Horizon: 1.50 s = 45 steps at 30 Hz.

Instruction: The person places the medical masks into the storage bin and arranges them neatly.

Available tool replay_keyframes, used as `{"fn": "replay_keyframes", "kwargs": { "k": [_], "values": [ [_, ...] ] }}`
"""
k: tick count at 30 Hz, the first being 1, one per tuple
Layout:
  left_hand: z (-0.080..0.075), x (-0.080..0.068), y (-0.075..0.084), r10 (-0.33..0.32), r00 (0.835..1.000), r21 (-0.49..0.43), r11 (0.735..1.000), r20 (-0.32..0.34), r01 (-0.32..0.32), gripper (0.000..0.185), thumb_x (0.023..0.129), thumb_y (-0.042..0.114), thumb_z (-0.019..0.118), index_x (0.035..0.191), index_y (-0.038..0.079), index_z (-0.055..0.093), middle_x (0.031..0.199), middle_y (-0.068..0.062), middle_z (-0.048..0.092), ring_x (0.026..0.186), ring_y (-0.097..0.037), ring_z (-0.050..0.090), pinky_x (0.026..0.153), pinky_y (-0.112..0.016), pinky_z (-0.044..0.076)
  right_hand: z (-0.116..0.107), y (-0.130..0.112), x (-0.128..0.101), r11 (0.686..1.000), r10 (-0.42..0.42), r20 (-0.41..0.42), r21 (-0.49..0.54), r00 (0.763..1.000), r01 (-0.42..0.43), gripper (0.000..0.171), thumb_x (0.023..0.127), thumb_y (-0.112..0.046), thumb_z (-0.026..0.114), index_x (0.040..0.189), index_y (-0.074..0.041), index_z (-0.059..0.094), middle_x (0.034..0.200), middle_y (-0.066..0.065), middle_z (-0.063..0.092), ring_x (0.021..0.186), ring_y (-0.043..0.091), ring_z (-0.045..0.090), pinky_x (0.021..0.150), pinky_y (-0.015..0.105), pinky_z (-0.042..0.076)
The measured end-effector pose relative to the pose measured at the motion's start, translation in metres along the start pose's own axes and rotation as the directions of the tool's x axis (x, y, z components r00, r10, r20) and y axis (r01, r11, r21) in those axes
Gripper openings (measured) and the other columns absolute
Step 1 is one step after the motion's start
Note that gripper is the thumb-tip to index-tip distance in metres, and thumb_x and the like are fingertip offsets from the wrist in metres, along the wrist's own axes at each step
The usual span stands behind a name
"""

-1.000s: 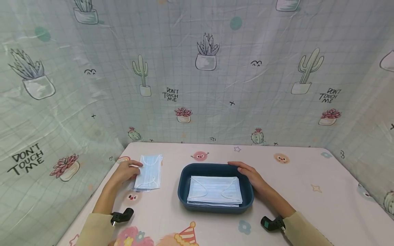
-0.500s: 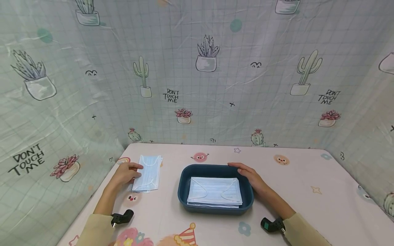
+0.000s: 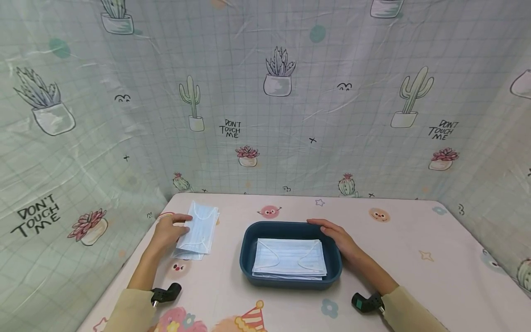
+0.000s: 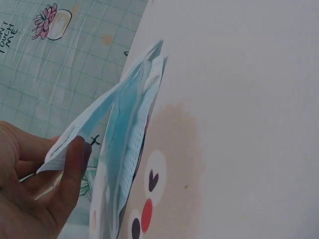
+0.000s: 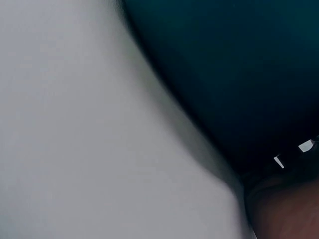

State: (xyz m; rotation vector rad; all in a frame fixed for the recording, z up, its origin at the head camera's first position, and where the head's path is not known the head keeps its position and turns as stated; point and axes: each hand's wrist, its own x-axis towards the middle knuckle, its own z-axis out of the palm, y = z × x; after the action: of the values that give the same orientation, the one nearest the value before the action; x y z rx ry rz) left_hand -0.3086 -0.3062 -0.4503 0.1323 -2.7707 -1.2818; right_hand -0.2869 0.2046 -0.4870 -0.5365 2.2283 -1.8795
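Fingers of the left hand (image 3: 168, 230) pinch the top mask (image 3: 198, 228) of a small pile of masks (image 3: 188, 252) that lies to the left of the blue tray (image 3: 250, 237); in the left wrist view the thumb (image 4: 75, 169) presses on the near edge of that mask (image 4: 112, 107), whose held side is lifted clear of the masks under it while its far end meets them near the table (image 4: 249, 99); the other fingers lie under the sheet, out of sight; the pile itself rests flat on the table (image 3: 398, 240), well apart from the tray's left wall.

Right hand (image 3: 338, 235) rests on the tray's right rim, at the far right corner, fingers laid along the rim and close together, curled lightly over its edge; the right wrist view shows only a blurred dark tray wall (image 5: 234, 74) and the pale table beside it, so it adds nothing about the finger pose; inside the tray lies a stack of pale blue masks (image 3: 289, 258), ear loops uppermost, filling most of its floor.

Table under the tray is covered in a pale pink cloth printed with small cartoon faces, stars and a party hat (image 3: 250, 318); behind and to both sides of the tray hangs a pale green checked backdrop (image 3: 290, 115) printed with cacti and the words DON'T TOUCH ME; a small black device (image 3: 166, 293) sits at each wrist, nearer the camera than the tray.
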Motion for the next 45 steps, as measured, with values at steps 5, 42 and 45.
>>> {"fn": "replay_keyframes", "kwargs": {
  "k": [5, 42, 45],
  "values": [
    [-0.001, 0.002, 0.002, 0.012, 0.999, -0.022, 1.0, -0.053, -0.013, 0.039, 0.096, 0.0, 0.059, 0.134, -0.002, 0.065, 0.146, -0.03, 0.055, 0.133, -0.047, 0.052, 0.108, -0.058, 0.048, -0.001, 0.0, 0.0, 1.0, 0.009, -0.005, -0.008, 1.0, -0.009, 0.044, 0.112, -0.023, 0.034, 0.151, -0.014, 0.053, 0.162, 0.009, 0.046, 0.152, 0.023, 0.038, 0.11, 0.014, 0.034],
    [-0.008, -0.012, 0.049, -0.088, 0.989, -0.295, 0.954, -0.118, 0.05, 0.038, 0.099, 0.008, 0.063, 0.137, 0.008, 0.065, 0.153, -0.016, 0.051, 0.122, -0.031, 0.054, 0.076, -0.018, 0.053, -0.001, -0.003, 0.0, 1.0, -0.001, -0.009, -0.018, 1.0, 0.001, 0.044, 0.111, -0.019, 0.035, 0.15, -0.013, 0.054, 0.162, 0.011, 0.046, 0.153, 0.026, 0.034, 0.107, 0.009, 0.033],
    [-0.007, -0.015, 0.056, -0.091, 0.99, -0.321, 0.946, -0.11, 0.051, 0.038, 0.098, 0.008, 0.065, 0.136, 0.008, 0.066, 0.152, -0.015, 0.052, 0.116, -0.028, 0.057, 0.075, -0.017, 0.054, -0.001, -0.002, 0.0, 1.0, -0.005, -0.006, -0.02, 1.0, 0.005, 0.044, 0.111, -0.019, 0.034, 0.15, -0.013, 0.054, 0.162, 0.011, 0.046, 0.154, 0.03, 0.033, 0.11, 0.014, 0.033]
  ]
}}
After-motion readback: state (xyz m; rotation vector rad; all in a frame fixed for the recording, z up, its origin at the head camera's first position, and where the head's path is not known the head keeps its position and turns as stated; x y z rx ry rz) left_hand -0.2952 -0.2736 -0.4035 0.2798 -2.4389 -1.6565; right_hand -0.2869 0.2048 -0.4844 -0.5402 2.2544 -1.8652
